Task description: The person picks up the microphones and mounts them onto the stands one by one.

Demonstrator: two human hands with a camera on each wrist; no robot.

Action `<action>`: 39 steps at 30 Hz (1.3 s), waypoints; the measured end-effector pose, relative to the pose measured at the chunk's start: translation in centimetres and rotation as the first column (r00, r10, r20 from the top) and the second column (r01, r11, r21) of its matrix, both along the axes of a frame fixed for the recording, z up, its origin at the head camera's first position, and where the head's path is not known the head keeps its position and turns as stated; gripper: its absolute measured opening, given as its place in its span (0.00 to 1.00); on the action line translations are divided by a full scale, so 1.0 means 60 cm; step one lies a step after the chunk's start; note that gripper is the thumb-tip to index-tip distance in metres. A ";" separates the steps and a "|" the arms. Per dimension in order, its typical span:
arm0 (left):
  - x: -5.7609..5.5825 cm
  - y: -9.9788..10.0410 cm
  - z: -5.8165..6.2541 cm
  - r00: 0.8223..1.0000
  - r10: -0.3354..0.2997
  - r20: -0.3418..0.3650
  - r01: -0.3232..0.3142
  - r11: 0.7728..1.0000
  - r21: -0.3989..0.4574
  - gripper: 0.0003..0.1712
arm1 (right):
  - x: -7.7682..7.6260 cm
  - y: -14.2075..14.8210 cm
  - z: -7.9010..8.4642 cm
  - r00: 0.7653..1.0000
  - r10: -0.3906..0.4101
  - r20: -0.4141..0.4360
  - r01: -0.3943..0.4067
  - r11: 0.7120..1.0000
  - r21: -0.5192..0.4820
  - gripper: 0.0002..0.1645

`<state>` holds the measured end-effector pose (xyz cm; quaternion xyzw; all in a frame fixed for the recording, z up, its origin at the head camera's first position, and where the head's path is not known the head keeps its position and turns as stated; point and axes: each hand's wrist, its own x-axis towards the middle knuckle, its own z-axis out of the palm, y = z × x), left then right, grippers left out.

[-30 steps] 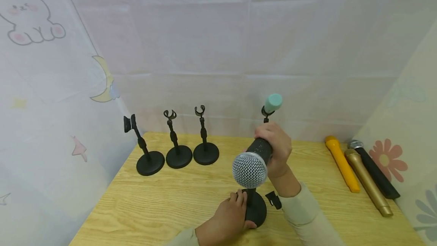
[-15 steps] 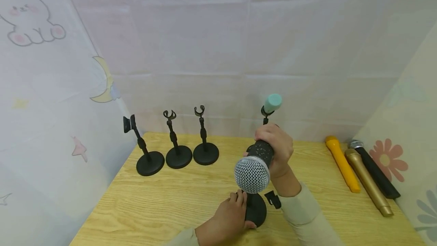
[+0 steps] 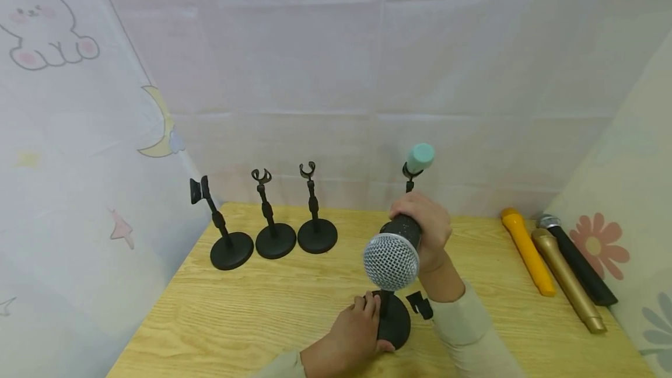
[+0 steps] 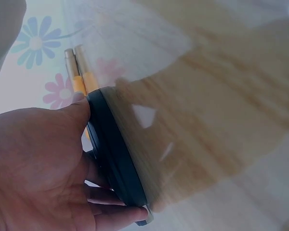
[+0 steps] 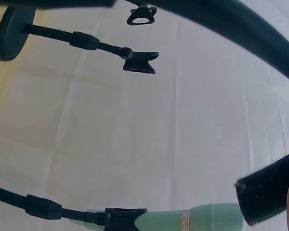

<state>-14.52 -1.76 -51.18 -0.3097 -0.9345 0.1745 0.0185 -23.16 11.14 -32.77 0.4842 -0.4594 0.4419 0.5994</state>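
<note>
My right hand (image 3: 424,227) grips a black microphone (image 3: 403,227) by its handle, with the silver mesh head tilted toward the head camera. Below it, my left hand (image 3: 353,329) holds the round black base of a microphone stand (image 3: 397,324). In the left wrist view, the thumb and fingers of the left hand (image 4: 43,163) clasp the rim of that base (image 4: 116,149). The microphone hides the top of this stand, so I cannot tell whether it sits in the clip. A black ribbed cylinder (image 5: 267,190) shows by the right hand's fingers in the right wrist view.
Beside the held base lies a small black clip (image 3: 420,305). Several bare stands (image 3: 317,235) line the back left. A mint microphone (image 3: 421,157) rests in a stand behind my right hand. Yellow (image 3: 527,252), gold (image 3: 569,282) and black (image 3: 583,264) microphones lie at right.
The microphone's mesh head has shifted slightly right, dipping and rising a little on the way. The left hand stays on the base.
</note>
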 end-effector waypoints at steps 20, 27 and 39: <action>-0.001 0.000 0.006 0.999 0.018 0.037 -0.018 1.000 -0.008 0.54 | 0.009 0.012 -0.034 0.949 0.084 0.302 -0.113 0.990 0.079 0.36; 0.000 -0.002 0.000 0.997 0.050 0.057 -0.050 0.999 0.011 0.54 | 0.011 0.012 -0.046 0.934 -0.044 0.356 -0.014 0.987 0.159 0.45; 0.001 0.002 -0.001 0.998 0.029 0.055 -0.029 1.000 -0.003 0.54 | 0.015 0.008 -0.026 0.962 -0.119 0.246 0.104 0.992 0.072 0.31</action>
